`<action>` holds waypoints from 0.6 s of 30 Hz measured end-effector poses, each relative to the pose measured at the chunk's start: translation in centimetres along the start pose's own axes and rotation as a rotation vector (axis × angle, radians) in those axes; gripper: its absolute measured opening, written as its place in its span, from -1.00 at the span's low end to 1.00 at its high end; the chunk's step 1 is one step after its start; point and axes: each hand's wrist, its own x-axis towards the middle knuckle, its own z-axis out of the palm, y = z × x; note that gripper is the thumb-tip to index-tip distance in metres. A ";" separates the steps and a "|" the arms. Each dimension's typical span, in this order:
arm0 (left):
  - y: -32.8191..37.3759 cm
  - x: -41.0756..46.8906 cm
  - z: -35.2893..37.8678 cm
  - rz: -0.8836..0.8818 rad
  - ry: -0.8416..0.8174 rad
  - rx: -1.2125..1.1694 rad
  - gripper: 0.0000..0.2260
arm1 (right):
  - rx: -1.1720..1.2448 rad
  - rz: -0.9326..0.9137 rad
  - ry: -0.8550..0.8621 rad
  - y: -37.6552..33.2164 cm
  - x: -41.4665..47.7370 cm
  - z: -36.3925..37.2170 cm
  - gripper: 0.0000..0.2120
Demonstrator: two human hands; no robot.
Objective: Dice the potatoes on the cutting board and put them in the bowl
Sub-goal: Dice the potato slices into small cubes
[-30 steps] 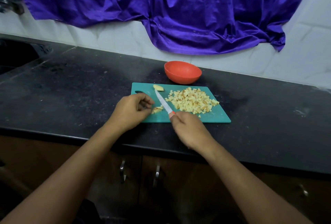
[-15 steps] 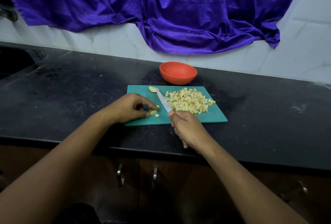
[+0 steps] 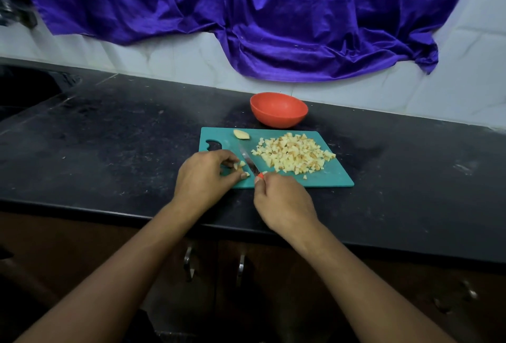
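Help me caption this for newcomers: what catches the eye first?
A purple cloth draped on the wall fills the top. On the dark counter, a red bowl stands behind a teal board heaped with diced potato on its right. At the board's near left, the left hand pinches potato bits beside the knife in the right hand.

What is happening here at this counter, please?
A person is dicing potato on a teal board. The right hand holds a knife, its blade beside the small pieces that the left hand pinches. A pile of dice lies on the board's right part, and one uncut piece at its far edge. The red bowl behind the board looks empty.
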 end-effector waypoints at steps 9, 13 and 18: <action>0.0 -0.4 -0.4 -0.045 -0.002 -0.102 -0.84 | -0.152 -0.036 0.038 -1.1 -0.5 0.6 -0.62; 0.0 -0.5 -0.5 -0.028 0.017 -0.112 -0.87 | -0.168 -0.052 0.048 -1.3 -0.5 0.6 -0.62; 0.0 -0.4 -0.4 -0.038 0.019 -0.092 -0.92 | -0.180 -0.051 0.049 -1.4 -0.5 0.7 -0.63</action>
